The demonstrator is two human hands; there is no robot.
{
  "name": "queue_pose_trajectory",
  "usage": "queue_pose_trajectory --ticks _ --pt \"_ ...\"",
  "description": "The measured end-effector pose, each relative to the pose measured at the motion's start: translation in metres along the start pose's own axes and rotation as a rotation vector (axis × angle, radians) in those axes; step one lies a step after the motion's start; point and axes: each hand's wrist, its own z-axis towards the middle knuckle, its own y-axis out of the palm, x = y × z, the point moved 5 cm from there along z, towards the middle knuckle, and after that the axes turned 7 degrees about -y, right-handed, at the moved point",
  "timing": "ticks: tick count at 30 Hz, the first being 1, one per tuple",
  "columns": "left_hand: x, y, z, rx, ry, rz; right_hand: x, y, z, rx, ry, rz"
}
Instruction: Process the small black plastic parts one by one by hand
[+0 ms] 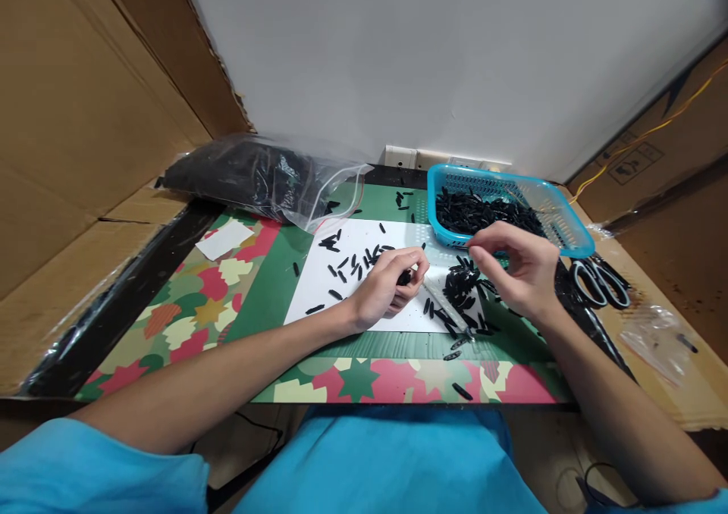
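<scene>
My left hand is closed around several small black pieces above the middle of a white sheet. To its right, my right hand is raised with thumb and index fingertips close together near the basket's front edge; whether anything is between them is too small to tell. Loose black pieces lie in a pile on the sheet between the hands, and others are scattered at the left. A clear narrow strip rests beside the pile.
A blue basket of black pieces stands behind my right hand. At the back left lies a clear bag of black material. Scissors and a small plastic bag are at the right. A small white paper lies left.
</scene>
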Motion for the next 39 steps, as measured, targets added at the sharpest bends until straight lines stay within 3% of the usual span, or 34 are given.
queue_pose_trajectory --ticks 3,5,12,16,23,33,39 --pt "0.0 0.0 0.0 -0.014 -0.007 -0.007 0.0 -0.016 0.0 0.13 -0.042 -0.051" --pt "0.0 0.001 0.0 -0.023 -0.028 0.006 -0.003 -0.014 0.0 0.131 -0.073 -0.102" --pt "-0.004 0.005 0.0 -0.002 -0.105 0.074 -0.022 0.041 -0.009 -0.186 -0.256 -0.118" --pt "-0.003 0.005 0.0 0.033 -0.068 0.08 -0.021 0.054 -0.011 -0.244 -0.191 -0.02" --pt "-0.006 0.003 0.002 0.001 -0.071 0.104 -0.017 0.052 -0.009 -0.257 -0.073 0.078" --pt "-0.002 0.005 0.003 0.05 -0.035 0.087 -0.024 0.056 -0.01 -0.256 -0.125 0.071" --pt "-0.006 0.001 0.003 0.049 -0.053 0.083 -0.012 0.05 -0.01 -0.189 0.117 0.218"
